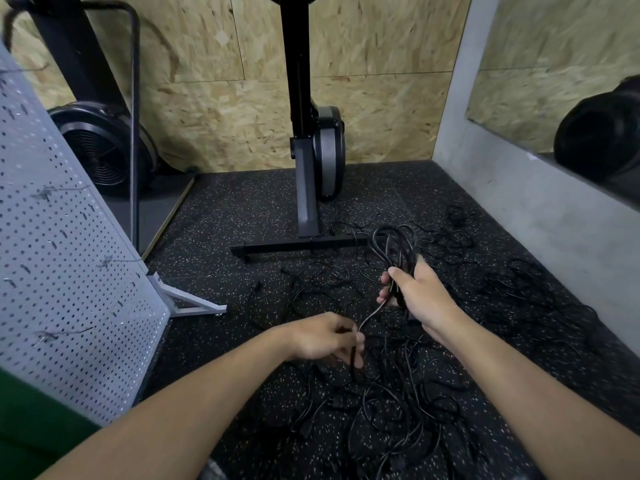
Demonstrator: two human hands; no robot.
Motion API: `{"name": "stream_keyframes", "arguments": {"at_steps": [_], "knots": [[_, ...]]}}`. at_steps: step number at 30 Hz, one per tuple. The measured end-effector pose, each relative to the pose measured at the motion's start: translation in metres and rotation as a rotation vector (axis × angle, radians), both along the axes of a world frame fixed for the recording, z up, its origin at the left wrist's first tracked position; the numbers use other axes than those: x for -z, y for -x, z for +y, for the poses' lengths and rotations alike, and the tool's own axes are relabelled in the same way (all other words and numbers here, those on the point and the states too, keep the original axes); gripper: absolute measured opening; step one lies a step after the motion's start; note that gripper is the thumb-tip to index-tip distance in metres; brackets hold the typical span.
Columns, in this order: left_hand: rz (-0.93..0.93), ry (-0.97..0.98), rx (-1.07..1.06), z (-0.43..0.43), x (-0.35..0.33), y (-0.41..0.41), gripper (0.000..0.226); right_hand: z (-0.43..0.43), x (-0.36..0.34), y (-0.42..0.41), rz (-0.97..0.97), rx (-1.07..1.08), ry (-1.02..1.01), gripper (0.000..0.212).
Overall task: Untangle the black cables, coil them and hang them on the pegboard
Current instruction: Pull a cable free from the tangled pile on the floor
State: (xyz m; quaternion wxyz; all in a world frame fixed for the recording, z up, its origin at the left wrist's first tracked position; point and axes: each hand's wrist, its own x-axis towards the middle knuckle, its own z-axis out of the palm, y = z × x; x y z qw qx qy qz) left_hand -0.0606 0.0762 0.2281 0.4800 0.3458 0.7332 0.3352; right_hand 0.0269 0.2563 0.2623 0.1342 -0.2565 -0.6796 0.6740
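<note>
Tangled black cables (398,410) look limp, light; right hand (420,292) clasps the coil (394,244) where loops gather; left hand (322,337) pinches its tail (372,315).

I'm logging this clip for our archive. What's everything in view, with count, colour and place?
loose cables: too tangled to count, black, on the floor, centre to right
coil: one, black, held above the tangle
tail: one, black, runs from the coil down to the left hand
pegboard: one, pale grey, standing at left
rower: one, black and grey, upright at centre back
fan machine: one, black, back left
floor: black, speckled
chipboard wall: tan, at back
grey wall: one, at right
mirror: one, on the grey wall
left hand: low centre, fingers pinch the tail
right hand: right of centre, grips the coil
</note>
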Motion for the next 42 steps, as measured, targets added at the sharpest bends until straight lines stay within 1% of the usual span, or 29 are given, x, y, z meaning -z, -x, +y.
{"name": "stream_keyframes", "arguments": {"at_steps": [2, 4, 5, 8, 10, 12, 15, 18, 20, 21, 22, 23, 25, 27, 28, 30, 32, 34, 36, 40, 42], "knots": [[0.101, 0.008, 0.0, 0.0, -0.006, 0.001, 0.024, 0.008, 0.005, 0.0, -0.059, 0.035, -0.163, 0.032], [0.335, 0.014, -0.005, 0.0, -0.019, 0.002, 0.022, 0.017, 0.008, 0.001, -0.125, 0.036, -0.338, 0.05], [0.467, -0.015, -0.029, 0.0, -0.025, 0.003, 0.021, 0.019, 0.007, 0.001, -0.148, 0.025, -0.388, 0.054], [0.753, -0.194, -0.079, -0.001, -0.031, 0.008, 0.019, 0.019, 0.001, -0.002, -0.216, -0.049, -0.524, 0.057], [0.899, -0.32, -0.056, -0.002, -0.03, 0.011, 0.016, 0.015, -0.001, -0.004, -0.283, -0.146, -0.604, 0.064], [0.973, -0.412, -0.046, -0.002, -0.029, 0.013, 0.012, 0.01, 0.0, -0.006, -0.36, -0.247, -0.652, 0.076], [1.006, -0.496, -0.085, -0.004, -0.029, 0.017, 0.01, 0.004, -0.002, -0.009, -0.433, -0.387, -0.63, 0.094], [1.002, -0.524, -0.132, -0.005, -0.03, 0.018, 0.013, -0.002, -0.006, -0.015, -0.47, -0.557, -0.606, 0.115], [0.976, -0.522, -0.159, -0.004, -0.032, 0.017, 0.018, -0.001, 0.0, -0.013, -0.491, -0.652, -0.655, 0.127], [0.968, -0.526, -0.17, -0.004, -0.033, 0.017, 0.021, -0.001, 0.005, -0.011, -0.5, -0.687, -0.679, 0.127], [0.961, -0.539, -0.183, -0.004, -0.034, 0.016, 0.024, 0.0, 0.009, -0.009, -0.496, -0.713, -0.699, 0.121], [0.956, -0.551, -0.195, -0.003, -0.034, 0.015, 0.028, 0.0, 0.012, -0.007, -0.485, -0.736, -0.718, 0.112], [0.937, -0.558, -0.198, -0.002, -0.034, 0.015, 0.034, -0.003, 0.015, -0.006, -0.447, -0.774, -0.766, 0.085], [0.932, -0.542, -0.172, -0.003, -0.03, 0.017, 0.03, -0.006, 0.018, -0.006, -0.411, -0.791, -0.799, 0.063], [0.943, -0.524, -0.159, -0.003, -0.028, 0.018, 0.03, -0.007, 0.018, -0.007, -0.393, -0.797, -0.806, 0.059], [0.955, -0.473, -0.15, -0.006, -0.024, 0.023, 0.032, -0.009, 0.016, -0.008, -0.37, -0.79, -0.776, 0.061], [0.887, -0.435, -0.139, -0.009, -0.024, 0.026, 0.035, -0.008, 0.012, -0.01, -0.336, -0.775, -0.74, 0.056], [0.787, -0.414, -0.12, -0.011, -0.023, 0.028, 0.035, -0.008, 0.008, -0.012, -0.318, -0.763, -0.75, 0.053], [0.745, -0.391, -0.134, -0.013, -0.021, 0.029, 0.033, -0.012, 0.004, -0.016, -0.313, -0.748, -0.8, 0.051], [0.765, -0.387, -0.215, -0.013, -0.024, 0.03, 0.024, -0.017, -0.001, -0.019, -0.281, -0.716, -0.897, 0.028], [0.769, -0.384, -0.248, -0.011, -0.024, 0.029, 0.022, -0.018, -0.005, -0.019, -0.291, -0.708, -0.98, 0.029]]}}
